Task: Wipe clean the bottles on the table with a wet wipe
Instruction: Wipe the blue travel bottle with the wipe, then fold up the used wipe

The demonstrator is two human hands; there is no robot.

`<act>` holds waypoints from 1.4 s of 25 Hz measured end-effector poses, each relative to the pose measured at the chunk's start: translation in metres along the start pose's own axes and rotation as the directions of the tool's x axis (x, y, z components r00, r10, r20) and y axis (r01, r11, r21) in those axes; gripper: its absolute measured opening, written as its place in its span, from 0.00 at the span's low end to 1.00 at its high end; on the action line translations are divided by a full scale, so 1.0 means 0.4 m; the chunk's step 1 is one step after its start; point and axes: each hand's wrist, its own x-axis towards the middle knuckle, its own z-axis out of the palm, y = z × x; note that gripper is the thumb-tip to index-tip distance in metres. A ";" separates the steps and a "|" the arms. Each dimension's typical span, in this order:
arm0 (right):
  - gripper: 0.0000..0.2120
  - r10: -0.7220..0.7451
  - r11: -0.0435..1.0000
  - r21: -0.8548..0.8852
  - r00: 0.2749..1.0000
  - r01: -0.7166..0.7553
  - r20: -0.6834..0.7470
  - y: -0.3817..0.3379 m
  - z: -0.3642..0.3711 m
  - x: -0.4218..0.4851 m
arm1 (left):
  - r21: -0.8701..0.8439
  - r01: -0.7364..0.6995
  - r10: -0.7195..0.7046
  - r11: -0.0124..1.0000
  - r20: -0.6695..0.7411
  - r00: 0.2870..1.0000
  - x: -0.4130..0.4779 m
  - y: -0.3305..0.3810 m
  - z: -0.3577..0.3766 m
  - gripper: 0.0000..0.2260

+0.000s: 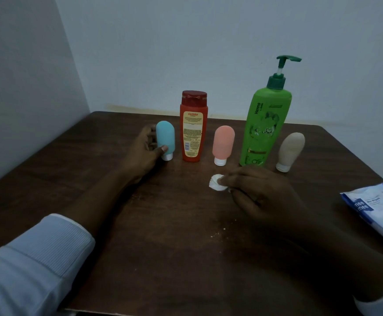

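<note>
Several bottles stand in a row across the dark wooden table [163, 224]: a small blue tube [166, 137], a red bottle [193, 128], a pink tube [223, 143], a tall green pump bottle [265, 124] and a beige tube [291, 149]. My left hand [143, 153] curls around the blue tube, thumb on its lower front near the white cap. My right hand [259, 192] pinches a crumpled white wet wipe [216, 182] just above the table, in front of the pink tube and the green bottle.
A blue and white pack of wet wipes [377, 206] lies at the table's right edge. Small white crumbs [218, 233] dot the wood near the middle. Pale walls close the table in at the back and the left.
</note>
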 end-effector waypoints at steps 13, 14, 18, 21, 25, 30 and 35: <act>0.14 0.034 0.999 -0.006 0.999 -0.034 0.035 0.008 -0.004 0.004 | -0.140 -0.013 -0.010 0.990 -0.162 0.987 -0.009 0.007 0.001 0.30; 0.14 0.035 0.999 -0.010 0.999 -0.035 0.016 0.010 -0.003 0.003 | -0.111 -0.044 0.022 0.993 -0.194 0.981 -0.015 0.010 0.004 0.28; 0.15 0.046 0.998 -0.036 0.998 -0.047 -0.031 0.013 -0.003 0.000 | 0.042 -0.064 0.075 0.997 -0.358 0.931 -0.040 0.031 0.003 0.25; 0.17 0.082 0.992 -0.085 0.994 -0.089 -0.077 0.018 0.002 0.003 | 0.196 -0.071 0.153 0.978 -0.448 0.881 -0.079 0.062 0.017 0.23; 0.15 0.160 0.987 -0.012 0.977 -0.163 -0.143 0.022 0.002 0.007 | 0.270 -0.240 0.323 0.932 -0.324 0.889 -0.167 0.109 0.075 0.12; 0.12 0.223 0.972 0.125 0.947 -0.198 -0.230 0.005 -0.005 0.014 | -0.012 -0.275 0.275 0.961 0.012 0.961 -0.245 0.145 0.175 0.06; 0.10 0.395 0.887 0.376 0.861 -0.268 -0.319 -0.025 -0.039 0.021 | -0.377 0.042 0.062 0.925 0.259 0.964 -0.291 0.190 0.221 0.08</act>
